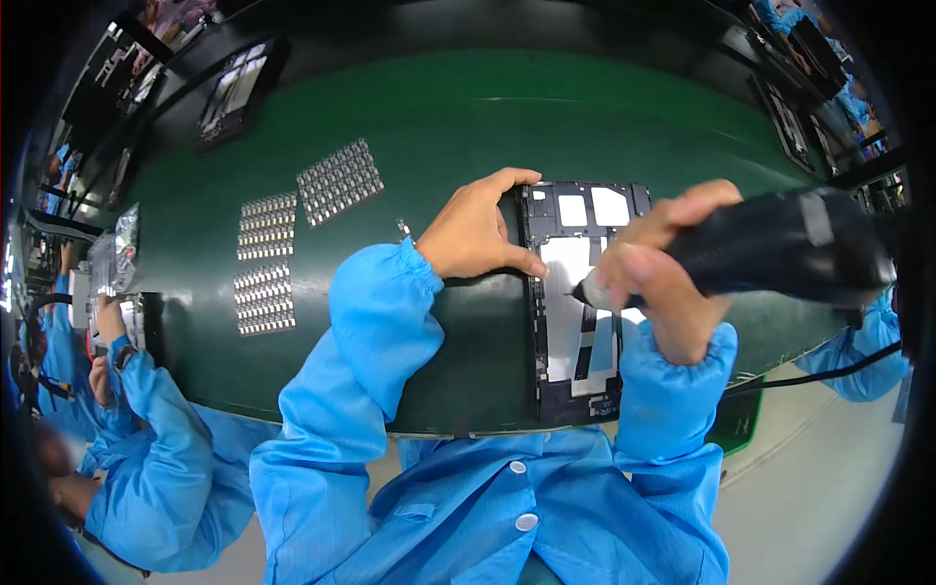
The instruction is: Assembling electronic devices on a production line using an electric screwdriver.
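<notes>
A tablet-like device with its inside exposed (564, 327) lies on the green table in front of me, with a black frame and pale metal plates. My left hand (473, 232) holds its left edge, index finger at the upper corner and thumb lower on the side. A black electric screwdriver (770, 244) lies nearly level in my right hand (673, 288), which is slightly blurred. Its pale nose and dark tip point left over the device's middle. Whether the tip touches a screw, I cannot tell. A small metal piece (405, 230) shows by my left cuff.
Three panels of small electronic parts, one tilted panel (341, 182) and two stacked ones (266, 226), lie left on the green table (458, 127). Similar devices (234, 93) stand on the dark far ledge. A co-worker (166, 468) works at left near a clear bag (127, 239). A black cable (819, 370) crosses lower right.
</notes>
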Demonstrator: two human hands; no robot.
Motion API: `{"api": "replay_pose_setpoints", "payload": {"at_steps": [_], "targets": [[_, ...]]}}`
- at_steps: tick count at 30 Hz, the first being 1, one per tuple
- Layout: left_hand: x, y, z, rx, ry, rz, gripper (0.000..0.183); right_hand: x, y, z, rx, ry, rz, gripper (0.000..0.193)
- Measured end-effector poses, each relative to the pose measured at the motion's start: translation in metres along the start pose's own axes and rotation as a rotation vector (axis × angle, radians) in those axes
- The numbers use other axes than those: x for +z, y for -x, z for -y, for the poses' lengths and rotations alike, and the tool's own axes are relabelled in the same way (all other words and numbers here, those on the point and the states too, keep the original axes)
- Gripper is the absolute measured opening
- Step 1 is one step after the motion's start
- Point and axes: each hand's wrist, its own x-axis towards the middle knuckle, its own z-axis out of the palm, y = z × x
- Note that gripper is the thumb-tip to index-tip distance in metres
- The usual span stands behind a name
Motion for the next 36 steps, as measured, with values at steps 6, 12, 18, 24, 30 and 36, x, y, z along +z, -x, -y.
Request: {"api": "replay_pose_setpoints", "payload": {"at_steps": [6,12,18,24,30,36], "targets": [[-0.001,-0.005,0.006,0.028,0.010,0.021,0.084,0.016,-0.013,-0.029,0.010,0.067,0.033,0.034],[0.001,-0.003,0.005,0.095,-0.071,-0.028,0.080,0.019,-0.014,-0.036,0.050,0.081,0.044,0.034],[0.000,-0.003,0.006,0.095,-0.072,-0.028,0.081,0.018,-0.014,-0.040,0.024,0.067,0.072,0.035],[-0.002,0.000,0.004,0.067,-0.079,-0.013,0.081,0.017,-0.015,-0.041,-0.004,0.057,0.069,0.035],[-0.001,0.010,0.018,0.086,0.255,-0.020,0.063,0.011,-0.014,-0.030,-0.012,0.061,0.027,0.036],[0.016,0.059,0.007,0.437,-0.159,-0.244,0.029,0.015,-0.011,-0.022,-0.007,0.013,0.070,0.039]]}}
